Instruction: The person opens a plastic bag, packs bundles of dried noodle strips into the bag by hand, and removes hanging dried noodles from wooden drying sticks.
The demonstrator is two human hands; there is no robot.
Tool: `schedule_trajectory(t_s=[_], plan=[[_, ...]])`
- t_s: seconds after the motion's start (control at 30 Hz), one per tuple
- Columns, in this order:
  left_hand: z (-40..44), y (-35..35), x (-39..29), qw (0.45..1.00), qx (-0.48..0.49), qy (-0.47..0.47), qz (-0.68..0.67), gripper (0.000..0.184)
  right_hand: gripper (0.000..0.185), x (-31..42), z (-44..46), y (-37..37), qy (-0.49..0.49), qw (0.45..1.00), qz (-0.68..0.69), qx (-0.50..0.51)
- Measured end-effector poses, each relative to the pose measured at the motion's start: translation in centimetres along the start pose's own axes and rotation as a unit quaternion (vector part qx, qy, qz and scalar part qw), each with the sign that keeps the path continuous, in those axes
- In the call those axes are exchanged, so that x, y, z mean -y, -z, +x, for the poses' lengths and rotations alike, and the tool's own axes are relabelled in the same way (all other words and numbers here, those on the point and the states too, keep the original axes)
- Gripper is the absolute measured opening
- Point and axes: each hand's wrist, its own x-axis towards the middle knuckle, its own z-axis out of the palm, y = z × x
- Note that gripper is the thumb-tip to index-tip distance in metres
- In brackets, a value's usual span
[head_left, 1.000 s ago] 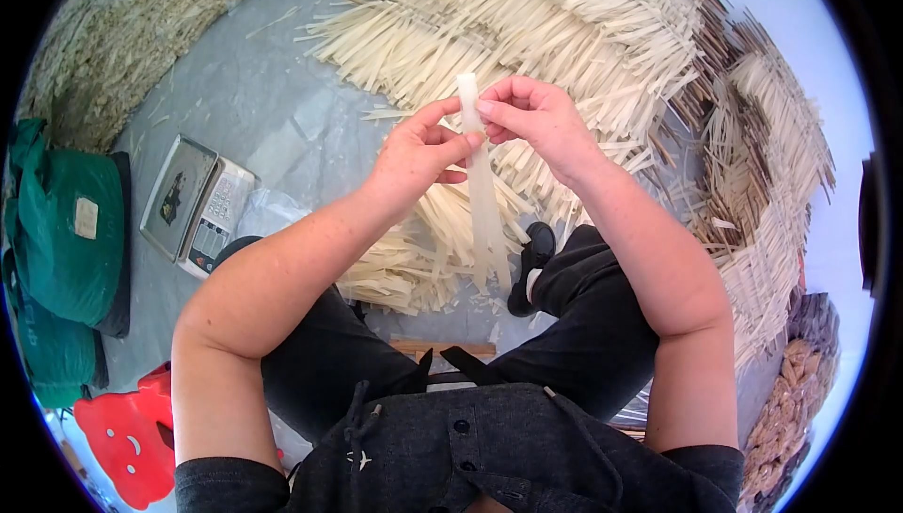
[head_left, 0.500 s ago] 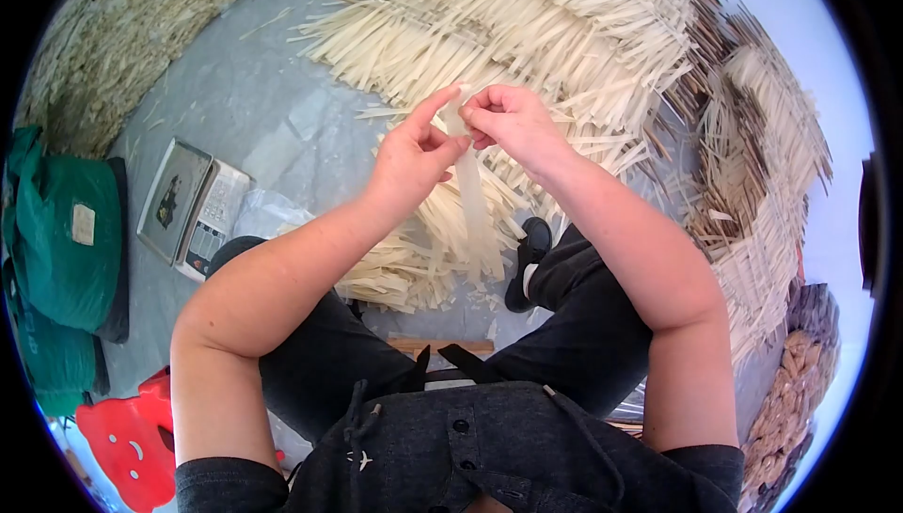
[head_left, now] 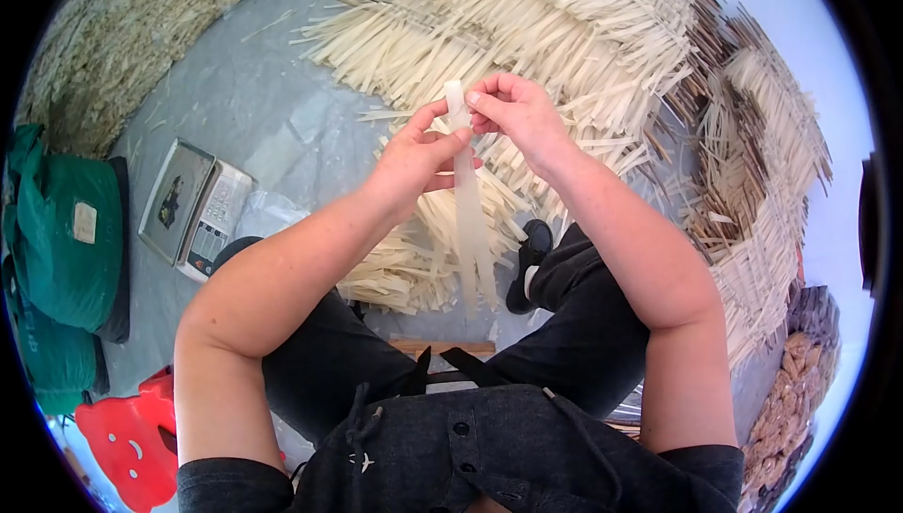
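A long, pale, translucent flat strip (head_left: 467, 221) hangs down between my knees, its upper end sticking up above my fingers. My left hand (head_left: 419, 156) pinches it near the top between thumb and index finger, with the other fingers spread behind. Right beside it, my right hand (head_left: 513, 113) is closed, thumb against index finger, at the strip's right edge. The lower part of the strip looks split or doubled. Behind and below lies a heap of similar cream strips (head_left: 404, 273) on the floor.
Layered rows of pale strips (head_left: 527, 15) fill the far floor and curve down the right. A digital scale (head_left: 193, 207) sits at left, near green bags (head_left: 71, 240) and a red stool (head_left: 132, 442) with a smiling face. Brown flaky material (head_left: 785, 400) lies at right.
The strip's top end now rises higher above my fingers, and the strip hangs straighter. My left hand's lower fingers have spread out; my right hand has shifted slightly.
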Motion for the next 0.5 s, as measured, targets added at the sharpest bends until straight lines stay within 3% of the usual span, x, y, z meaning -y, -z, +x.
schedule_trajectory(t_s=[0.2, 0.27, 0.3, 0.37, 0.4, 0.47, 0.5], plan=[[-0.2, 0.2, -0.2, 1.0, -0.017, -0.003, -0.01, 0.057, 0.012, 0.4, -0.1, 0.1, 0.034, 0.991, -0.114, 0.053], [-0.2, 0.2, -0.1, 0.999, -0.046, 0.018, -0.016, 0.048, 0.01, -0.2, -0.3, -0.3, 0.168, 0.953, -0.253, 0.018], [-0.1, 0.2, 0.0, 0.999, -0.045, 0.018, -0.016, 0.048, 0.01, -0.3, -0.4, -0.5, 0.168, 0.953, -0.252, 0.018], [0.2, 0.3, 0.2, 0.999, -0.041, 0.026, -0.018, 0.036, 0.009, -0.5, -0.5, -0.7, 0.261, 0.911, -0.321, -0.003], [0.3, 0.4, 0.2, 0.999, -0.04, 0.026, -0.018, 0.036, 0.009, -0.6, -0.5, -0.8, 0.26, 0.911, -0.321, -0.004], [0.5, 0.6, 0.2, 0.998, -0.038, 0.04, -0.01, 0.028, 0.01, -0.7, -0.5, -0.8, 0.401, 0.794, -0.454, -0.048], [0.5, 0.5, 0.3, 0.998, -0.037, 0.04, -0.01, 0.028, 0.01, -0.7, -0.4, -0.6, 0.401, 0.794, -0.455, -0.049]])
